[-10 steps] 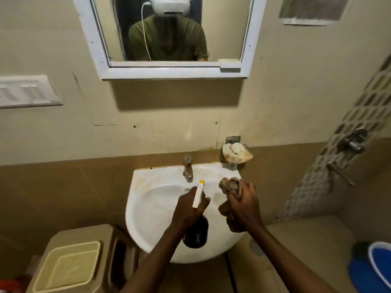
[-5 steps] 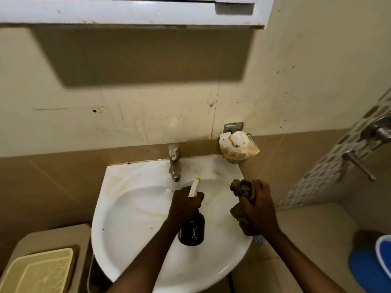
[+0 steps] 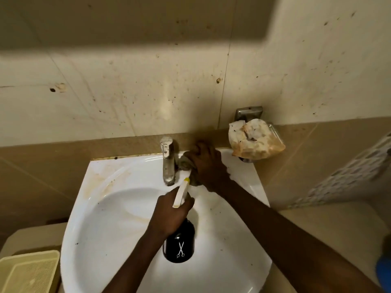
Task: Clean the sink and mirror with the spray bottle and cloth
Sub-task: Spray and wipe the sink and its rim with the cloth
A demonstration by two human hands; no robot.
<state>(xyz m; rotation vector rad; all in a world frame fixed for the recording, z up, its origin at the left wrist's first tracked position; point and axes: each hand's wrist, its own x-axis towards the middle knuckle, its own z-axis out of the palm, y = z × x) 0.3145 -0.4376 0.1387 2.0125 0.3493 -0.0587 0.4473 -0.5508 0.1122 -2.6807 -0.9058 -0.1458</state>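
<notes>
White ceramic wall-hung sink (image 3: 118,218) with brown stains along its left rim and dark specks across the bowl, viewed from above. The left hand (image 3: 169,216) holds the black spray bottle with white trigger head and yellow nozzle tip (image 3: 179,246) over the middle of the bowl; its grip is clenched round the neck of the bottle, the nozzle pointing toward the back edge of the sink, and a small white scissors emblem shows on the bottle's body. The right hand (image 3: 208,166) presses the crumpled brown cloth (image 3: 186,163) against the back edge of the sink, just to the right of the tarnished metal tap (image 3: 168,163); the fingers curl over the cloth, so this grip is grasping the cloth, most of which is hidden under the hand. The yellow nozzle tip lies just beside the lower edge of the cloth. A metal wall-mounted soap holder (image 3: 249,113) at the back right corner of the sink carries a crumpled whitish and orange wrapper or bag (image 3: 254,138); its contents cannot be told. The cream tiled wall (image 3: 148,92) above the sink is speckled with dark spots, with a tan tile band below it. A pale yellow plastic basket (image 3: 27,271) sits beside the front left edge of the sink. A blue object (image 3: 384,269), partly cut off, appears at the right.
</notes>
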